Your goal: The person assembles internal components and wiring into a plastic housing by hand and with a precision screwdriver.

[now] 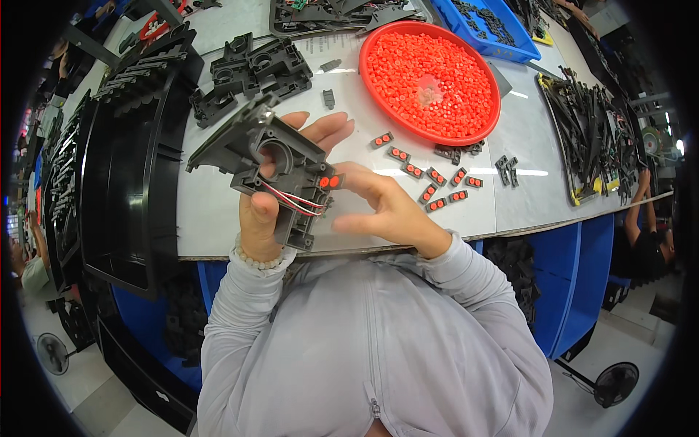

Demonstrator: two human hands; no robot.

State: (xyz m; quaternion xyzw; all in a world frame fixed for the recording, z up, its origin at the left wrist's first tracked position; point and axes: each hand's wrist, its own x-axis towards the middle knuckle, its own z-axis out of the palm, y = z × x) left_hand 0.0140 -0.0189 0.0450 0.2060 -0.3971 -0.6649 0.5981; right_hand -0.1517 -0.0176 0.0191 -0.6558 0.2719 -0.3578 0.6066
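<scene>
My left hand (pixel 260 226), with a beaded bracelet at its wrist, is closed around a dark grey plastic housing (pixel 291 156) and holds it up over the table's front edge. Red, white and dark wires (pixel 291 198) run across the housing. At its right side sits a small grey block with two red caps (pixel 330 181). The index finger of my right hand (pixel 393 207) reaches this block, while the thumb stands apart below it. Several similar grey blocks with red caps (pixel 436 177) lie on the table to the right.
A round red tray (pixel 365 76) full of small red caps stands beyond my right hand. More grey housings (pixel 266 65) lie at the back left, beside a black crate (pixel 164 167). A blue bin (pixel 528 51) and a tray of dark parts (pixel 582 138) are on the right.
</scene>
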